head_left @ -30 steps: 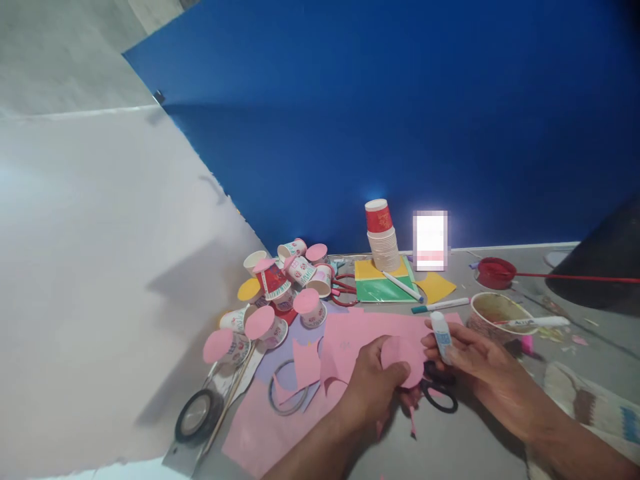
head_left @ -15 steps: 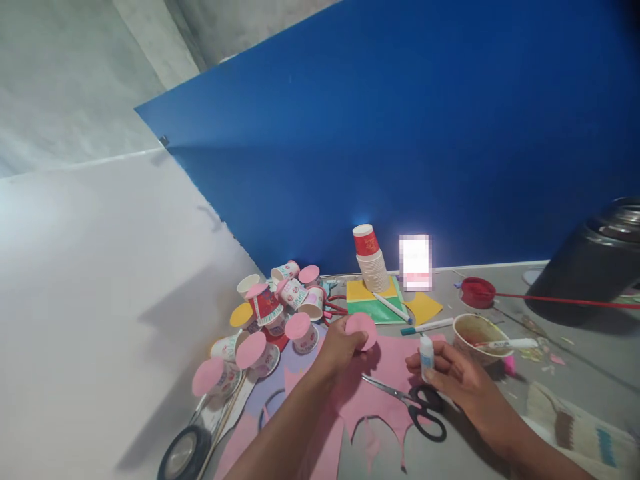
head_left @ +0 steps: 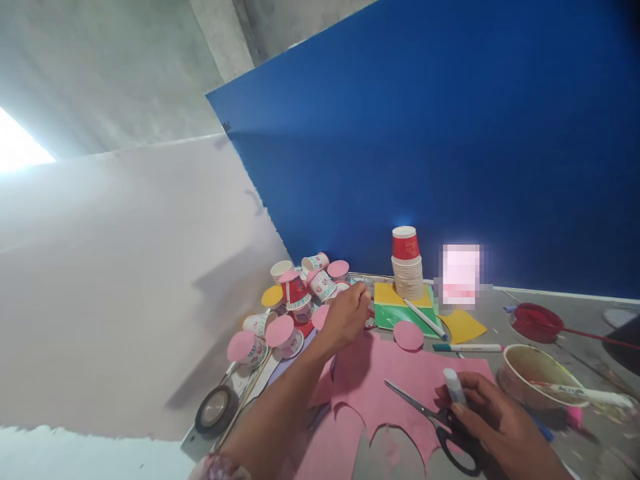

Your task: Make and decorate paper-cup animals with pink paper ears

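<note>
My right hand (head_left: 493, 417) holds a small white glue bottle (head_left: 454, 385) upright between thumb and fingers. Scissors (head_left: 425, 410) with black handles lie partly spread on the cut pink paper (head_left: 370, 373), just left of that hand. My left hand (head_left: 347, 317) reaches over to the decorated paper cups (head_left: 323, 285); its fingers are bent and bunched, and the fingertips are hidden. A round pink paper disc (head_left: 409, 335) rests at the far edge of the pink sheet, apart from both hands.
A stack of paper cups (head_left: 409, 277) stands on green and yellow packs (head_left: 400, 320), with a marker (head_left: 425, 319) leaning there. At right are a paint-stained tub (head_left: 525, 377) and a red dish (head_left: 537, 323). Black tape (head_left: 216, 408) lies left; a blue board (head_left: 400, 133) rises behind.
My left hand has let go of the pink disc, which now lies on the paper, and moved left to the cups. The right hand keeps the bottle. The view has turned left.
</note>
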Tool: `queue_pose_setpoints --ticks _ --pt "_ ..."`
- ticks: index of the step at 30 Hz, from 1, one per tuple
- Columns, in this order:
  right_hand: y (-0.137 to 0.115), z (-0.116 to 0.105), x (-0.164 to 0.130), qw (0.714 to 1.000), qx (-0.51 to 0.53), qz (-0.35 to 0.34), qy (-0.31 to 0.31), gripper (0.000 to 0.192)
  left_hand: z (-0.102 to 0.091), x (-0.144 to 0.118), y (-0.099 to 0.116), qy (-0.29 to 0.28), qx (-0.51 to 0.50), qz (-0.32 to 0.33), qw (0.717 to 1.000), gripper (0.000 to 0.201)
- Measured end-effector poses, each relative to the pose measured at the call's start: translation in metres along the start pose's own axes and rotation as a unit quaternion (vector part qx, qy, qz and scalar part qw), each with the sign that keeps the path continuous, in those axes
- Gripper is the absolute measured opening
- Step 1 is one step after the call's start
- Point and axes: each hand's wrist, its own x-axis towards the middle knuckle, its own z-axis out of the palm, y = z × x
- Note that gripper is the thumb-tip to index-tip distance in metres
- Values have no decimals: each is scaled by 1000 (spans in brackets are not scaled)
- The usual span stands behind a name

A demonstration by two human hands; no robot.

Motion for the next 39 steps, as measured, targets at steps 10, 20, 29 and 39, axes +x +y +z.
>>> queue_pose_setpoints --ticks 10,20,29,39 --pt "8 2 1 1000 -25 9 6 45 -104 16 -16 180 -3 -31 983 35" --pt "-14 14 -5 999 31 32 12 45 -142 32 1 138 51 -17 989 27" --pt "2 6 -2 999 -5 49 1 43 -192 48 -53 117 371 -104 915 22" --pt "11 6 -2 996 -43 67 36 46 -180 46 -94 -27 499 -139 855 39"
